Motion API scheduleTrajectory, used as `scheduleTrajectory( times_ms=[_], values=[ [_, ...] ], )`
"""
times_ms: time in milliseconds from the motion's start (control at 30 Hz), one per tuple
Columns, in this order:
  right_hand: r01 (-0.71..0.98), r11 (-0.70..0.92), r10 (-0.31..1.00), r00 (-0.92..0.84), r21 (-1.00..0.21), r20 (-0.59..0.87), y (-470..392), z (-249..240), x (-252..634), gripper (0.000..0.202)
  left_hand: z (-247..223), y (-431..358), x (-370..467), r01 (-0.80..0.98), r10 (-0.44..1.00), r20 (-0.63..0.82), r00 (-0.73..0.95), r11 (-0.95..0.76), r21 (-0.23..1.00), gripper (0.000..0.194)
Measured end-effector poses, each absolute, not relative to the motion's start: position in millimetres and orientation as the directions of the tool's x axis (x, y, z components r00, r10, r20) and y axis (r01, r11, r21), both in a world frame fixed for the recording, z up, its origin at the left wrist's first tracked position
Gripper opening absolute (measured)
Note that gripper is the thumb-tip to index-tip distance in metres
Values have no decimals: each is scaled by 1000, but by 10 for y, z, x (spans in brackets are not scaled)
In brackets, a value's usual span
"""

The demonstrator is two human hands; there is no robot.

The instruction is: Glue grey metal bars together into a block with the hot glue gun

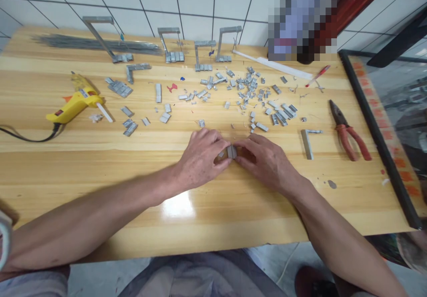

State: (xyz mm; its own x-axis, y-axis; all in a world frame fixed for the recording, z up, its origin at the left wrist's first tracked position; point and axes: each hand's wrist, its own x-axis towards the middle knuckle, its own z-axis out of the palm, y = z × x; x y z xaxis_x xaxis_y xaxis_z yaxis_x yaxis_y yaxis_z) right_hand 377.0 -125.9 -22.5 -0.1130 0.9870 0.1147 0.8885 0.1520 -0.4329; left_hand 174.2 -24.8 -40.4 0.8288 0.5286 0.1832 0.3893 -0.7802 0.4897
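Note:
Between my hands sit small grey blocks (231,152), side by side just above or on the wooden table (140,154); I cannot tell which. My left hand (203,156) pinches them from the left with thumb and forefinger. From the right, my right hand (263,156) closes its thumb and fingertips on the same blocks. The palm sides of both hands are hidden. Beyond the fingers lies a pile of loose grey pieces (248,85). A bent grey L-shaped piece (307,144) rests to the right of my right hand.
A yellow glue gun (78,102) lies at the left, its cord trailing off. Red-handled pliers (348,134) are at the right, near a red pen (317,76). Several small grey stands (171,45) rise along the tiled wall, beside a bundle of thin grey strips (96,43).

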Motion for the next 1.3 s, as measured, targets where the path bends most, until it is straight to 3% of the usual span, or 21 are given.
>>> scheduleTrajectory(
  times_ms=[200,367,600,967,1133,1300],
  values=[
    [886,166,984,-117,-433,137,-1260,-231,3753,31,-421,-242,1740,372,513,189,837,-787,492,32],
    [880,164,984,-117,-446,133,-1265,-222,3738,29,-457,-225,1744,360,513,202,835,-785,505,21],
    [854,118,993,-104,-506,56,-1272,-183,3735,29,-482,-226,1747,334,493,252,832,-810,482,19],
    [853,127,992,-102,-507,77,-1269,-190,3726,30,-453,-227,1762,332,490,252,835,-813,478,18],
    [867,13,968,114,-498,224,-1239,-167,3905,22,-462,-223,1761,312,488,304,818,-821,478,17],
    [901,-278,909,359,-334,211,-1146,-190,4186,20,-500,-208,1753,289,477,338,812,-830,477,16]
  ],
)
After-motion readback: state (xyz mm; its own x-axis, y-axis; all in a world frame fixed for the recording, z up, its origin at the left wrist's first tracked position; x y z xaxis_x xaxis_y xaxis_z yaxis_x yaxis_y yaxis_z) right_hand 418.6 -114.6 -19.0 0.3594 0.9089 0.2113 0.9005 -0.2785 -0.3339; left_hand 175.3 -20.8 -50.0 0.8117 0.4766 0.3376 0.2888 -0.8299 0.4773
